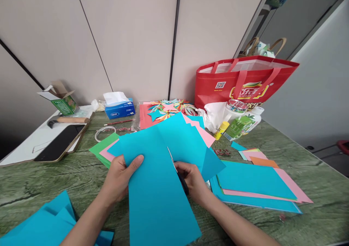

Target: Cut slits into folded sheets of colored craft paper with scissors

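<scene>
A large sheet of blue paper (156, 187) is raised above the table, pinched at its left edge by my left hand (121, 173) with the thumb on top. In my right hand (192, 182) is a pair of scissors (182, 180) with dark handles. Their blade lies in a cut that enters the sheet from the right side, and a blue flap spreads out to the right of it. The lower blade is hidden by the paper. Behind the sheet, green paper (105, 149) and pink paper (203, 133) stick out on either side.
Blue and pink sheets (256, 180) are stacked at right, folded blue paper (46, 224) at lower left. Along the back stand a tissue pack (120, 109), paper stars (169, 107), a glue stick (221, 130) and a red bag (212, 86). A phone (60, 144) and hammer-like tool (69, 120) lie left.
</scene>
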The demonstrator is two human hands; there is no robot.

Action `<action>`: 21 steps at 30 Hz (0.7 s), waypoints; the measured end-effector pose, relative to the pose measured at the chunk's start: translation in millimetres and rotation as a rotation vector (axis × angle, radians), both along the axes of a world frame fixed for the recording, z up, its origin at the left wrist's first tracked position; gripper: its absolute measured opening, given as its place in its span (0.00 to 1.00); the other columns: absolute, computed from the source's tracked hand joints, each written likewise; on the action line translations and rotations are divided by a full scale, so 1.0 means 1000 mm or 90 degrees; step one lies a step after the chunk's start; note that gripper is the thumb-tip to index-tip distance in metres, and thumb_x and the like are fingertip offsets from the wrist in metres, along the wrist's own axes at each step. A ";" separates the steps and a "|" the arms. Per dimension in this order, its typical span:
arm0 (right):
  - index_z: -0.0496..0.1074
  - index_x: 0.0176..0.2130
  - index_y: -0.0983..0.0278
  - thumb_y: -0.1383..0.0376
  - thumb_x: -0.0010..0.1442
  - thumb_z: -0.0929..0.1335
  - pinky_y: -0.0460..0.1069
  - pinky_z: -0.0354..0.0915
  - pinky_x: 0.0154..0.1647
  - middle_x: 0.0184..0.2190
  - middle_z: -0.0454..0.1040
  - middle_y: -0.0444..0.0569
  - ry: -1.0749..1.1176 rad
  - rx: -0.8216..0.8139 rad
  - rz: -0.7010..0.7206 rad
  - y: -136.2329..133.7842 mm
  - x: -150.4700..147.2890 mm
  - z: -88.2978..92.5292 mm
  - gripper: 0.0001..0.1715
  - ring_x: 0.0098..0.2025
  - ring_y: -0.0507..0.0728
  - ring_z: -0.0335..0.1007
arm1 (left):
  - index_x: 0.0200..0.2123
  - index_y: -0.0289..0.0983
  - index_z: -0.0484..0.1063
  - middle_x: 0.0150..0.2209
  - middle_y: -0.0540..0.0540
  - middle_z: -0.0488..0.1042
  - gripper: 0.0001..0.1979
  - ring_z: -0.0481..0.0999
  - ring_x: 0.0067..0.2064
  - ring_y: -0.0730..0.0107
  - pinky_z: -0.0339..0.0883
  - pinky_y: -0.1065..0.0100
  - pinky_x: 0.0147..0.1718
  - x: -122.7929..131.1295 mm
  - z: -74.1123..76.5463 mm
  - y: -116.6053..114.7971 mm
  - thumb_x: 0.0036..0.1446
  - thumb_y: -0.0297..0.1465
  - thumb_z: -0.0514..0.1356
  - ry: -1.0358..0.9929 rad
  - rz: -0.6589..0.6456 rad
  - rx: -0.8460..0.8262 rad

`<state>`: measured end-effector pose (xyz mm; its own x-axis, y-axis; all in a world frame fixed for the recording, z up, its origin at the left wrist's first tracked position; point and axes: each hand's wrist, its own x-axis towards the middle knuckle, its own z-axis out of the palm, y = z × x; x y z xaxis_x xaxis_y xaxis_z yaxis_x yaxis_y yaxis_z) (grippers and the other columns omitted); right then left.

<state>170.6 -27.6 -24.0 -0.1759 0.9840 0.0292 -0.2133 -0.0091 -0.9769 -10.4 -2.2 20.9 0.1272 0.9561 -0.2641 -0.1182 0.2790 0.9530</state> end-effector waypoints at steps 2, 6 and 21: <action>0.76 0.27 0.63 0.54 0.42 0.72 0.51 0.66 0.28 0.21 0.74 0.46 -0.016 0.013 -0.007 0.000 0.002 -0.001 0.15 0.26 0.58 0.69 | 0.35 0.39 0.73 0.36 0.44 0.79 0.17 0.77 0.37 0.48 0.75 0.54 0.29 -0.002 -0.001 -0.001 0.39 0.37 0.66 -0.029 -0.018 0.004; 0.77 0.30 0.63 0.57 0.43 0.72 0.51 0.66 0.28 0.25 0.77 0.47 -0.069 0.044 -0.011 0.001 0.006 -0.005 0.14 0.28 0.59 0.70 | 0.38 0.42 0.72 0.37 0.45 0.78 0.27 0.74 0.41 0.42 0.75 0.53 0.28 -0.008 0.000 0.001 0.29 0.42 0.68 -0.096 -0.029 0.004; 0.69 0.41 0.57 0.49 0.48 0.67 0.51 0.67 0.33 0.35 0.74 0.46 0.122 -0.019 0.052 -0.001 0.014 -0.007 0.22 0.34 0.59 0.70 | 0.49 0.45 0.66 0.53 0.51 0.68 0.23 0.62 0.55 0.55 0.68 0.59 0.47 -0.002 -0.001 0.011 0.47 0.37 0.62 -0.208 0.238 0.118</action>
